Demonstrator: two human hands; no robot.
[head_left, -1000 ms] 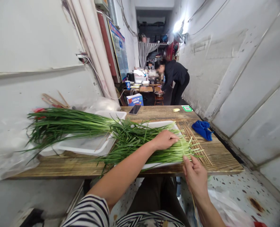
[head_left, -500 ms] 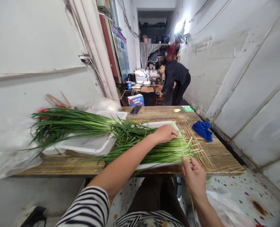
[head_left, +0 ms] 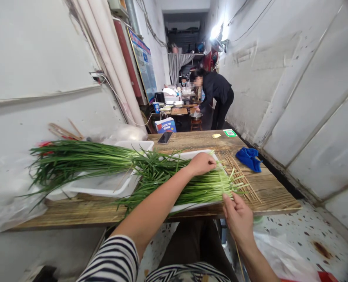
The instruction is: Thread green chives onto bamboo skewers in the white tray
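A bed of green chives [head_left: 188, 190] lies across a white tray, its pale cut ends lined up toward the right. My left hand [head_left: 202, 163] reaches over the leaves to the far side of the row, fingers curled closed; what they hold, if anything, is hidden. At the near right corner, my right hand [head_left: 238, 213] is pinched closed beside the pale stem ends. A thin bamboo skewer [head_left: 238, 256] sticks out below that palm. Several loose skewers [head_left: 247, 184] lie on the wooden table just right of the stems.
Another chive bundle [head_left: 82, 158] rests over a second white tray [head_left: 123, 190] on the left. A phone [head_left: 165, 137], a blue cloth [head_left: 249, 158] and a green code card [head_left: 229, 133] are on the table [head_left: 276, 196]. Farther back, a person [head_left: 217, 92] bends over a metal bowl [head_left: 196, 115].
The whole view has shifted slightly, so the table appears a little farther left. Both hands keep nearly the same places by the chives. The person behind has raised a hand from the bowl.
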